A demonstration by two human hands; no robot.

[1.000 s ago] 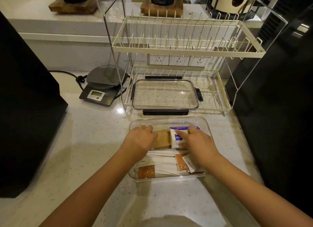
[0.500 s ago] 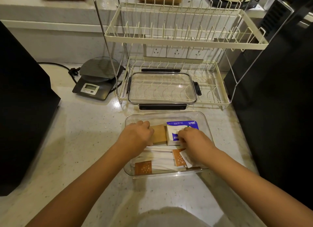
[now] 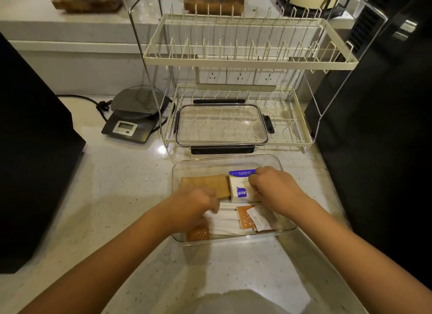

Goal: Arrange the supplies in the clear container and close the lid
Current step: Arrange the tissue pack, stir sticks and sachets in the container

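Speckled white stone countertop (image 3: pixel 112 196) carries a clear container (image 3: pixel 284 173) set in front of a two-tier cream wire dish rack (image 3: pixel 247 61), with both of a person's bare hands reaching into it. Inside, a brown napkin pack (image 3: pixel 205 185) lies at the back left, touching a white-and-blue tissue pack (image 3: pixel 240 189) beside it. Along the front run white paper-wrapped sticks (image 3: pixel 228 223), with orange star-printed sachets (image 3: pixel 245 217) and a white printed packet (image 3: pixel 258 219) lying over them.

The left hand (image 3: pixel 194 202), blurred, is curled over the near edge of the brown pack and the white sticks; whether it grips anything cannot be told. The right hand (image 3: pixel 274 187) rests on the tissue pack with fingers bent down onto its top, and a firm grip cannot be confirmed.

The container's clear lid (image 3: pixel 222 125), with black latches, lies flat on the rack's lower tier, just behind the container and apart from it. A grey digital kitchen scale (image 3: pixel 135 114) sits to the left of the rack, its black cord trailing off, and dark appliances flank both sides of the counter.
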